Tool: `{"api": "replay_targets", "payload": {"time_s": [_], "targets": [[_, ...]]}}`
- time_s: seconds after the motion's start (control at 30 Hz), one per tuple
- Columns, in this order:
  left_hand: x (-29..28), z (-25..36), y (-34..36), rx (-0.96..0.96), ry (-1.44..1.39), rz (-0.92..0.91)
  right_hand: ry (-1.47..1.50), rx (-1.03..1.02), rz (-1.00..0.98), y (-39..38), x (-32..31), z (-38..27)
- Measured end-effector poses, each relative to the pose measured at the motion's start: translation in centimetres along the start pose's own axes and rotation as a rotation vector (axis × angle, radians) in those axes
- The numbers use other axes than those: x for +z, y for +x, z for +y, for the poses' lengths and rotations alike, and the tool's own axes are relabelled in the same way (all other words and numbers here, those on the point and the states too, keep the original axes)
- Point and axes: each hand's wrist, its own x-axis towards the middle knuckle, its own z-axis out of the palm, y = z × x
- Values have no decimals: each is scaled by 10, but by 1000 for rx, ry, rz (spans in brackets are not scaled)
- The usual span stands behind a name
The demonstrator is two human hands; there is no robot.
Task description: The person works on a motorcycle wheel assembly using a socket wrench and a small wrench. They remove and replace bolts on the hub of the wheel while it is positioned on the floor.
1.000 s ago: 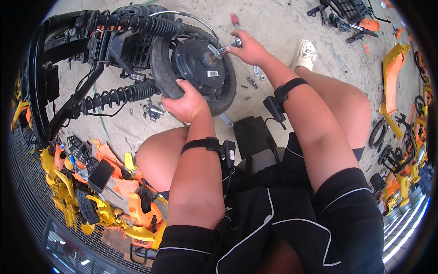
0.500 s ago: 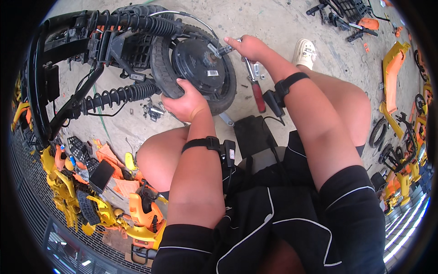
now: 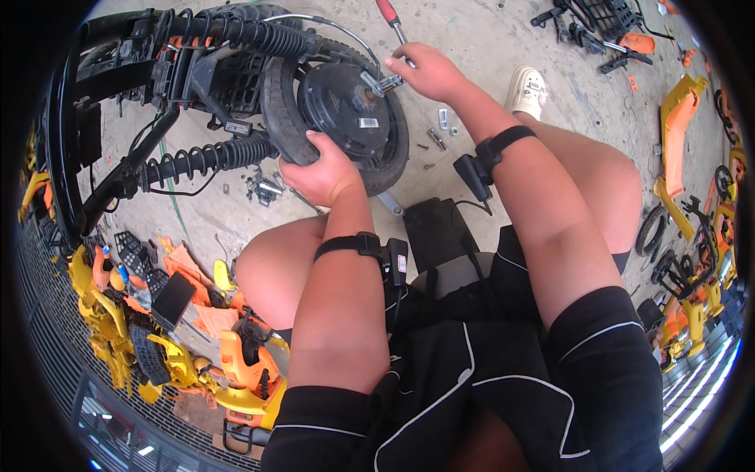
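Observation:
A black wheel with a dark round hub motor (image 3: 346, 106) stands in the frame, and its tyre (image 3: 285, 118) faces my left side. My left hand (image 3: 324, 171) is closed around the near edge of that tyre, thumb on the tread. At the axle, my right hand (image 3: 429, 72) is closed around the head of a socket wrench; its fingers partly hide the tool. The wrench's red handle (image 3: 388, 11) points away from me, past my knuckles. Its socket end (image 3: 385, 83) meets the axle, where a small metal piece (image 3: 370, 81) also sits.
Coil-spring shock absorbers (image 3: 208, 157) and a black frame (image 3: 67, 157) flank the wheel on the left. Loose bolts and sockets (image 3: 437, 138) and a pile of small hardware (image 3: 266, 187) lie on the concrete. A flat wrench (image 3: 391, 204) lies nearby. Yellow and orange panels (image 3: 252, 362) crowd the lower left.
The wrench's red handle has swung from pointing toward me to pointing away, and my right hand has shifted slightly. My left hand stays on the tyre.

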Motion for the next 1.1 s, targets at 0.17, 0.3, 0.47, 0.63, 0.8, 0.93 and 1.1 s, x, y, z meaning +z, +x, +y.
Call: {"api": "replay_targets", "payload": {"time_s": [0.17,0.3,0.47,0.63,0.8,0.93,1.1], "targets": [[0,-2,2,2,4,-4,-168,77,-44,-1,5,1],[0,-1,0,-3,-3,-19,-1,433,-434,23,-18,13],[2,-6,2,10,14,15,426,605,-438,6,-26,3],[6,-9,4,21,29,45,399,520,-108,4,-14,4],[4,-5,2,12,8,17,357,305,-7,12,2,23],[4,-6,3,15,1,26,93,71,-117,8,-10,12],[4,-4,3,-3,0,17,133,420,-278,4,-16,22]]}}
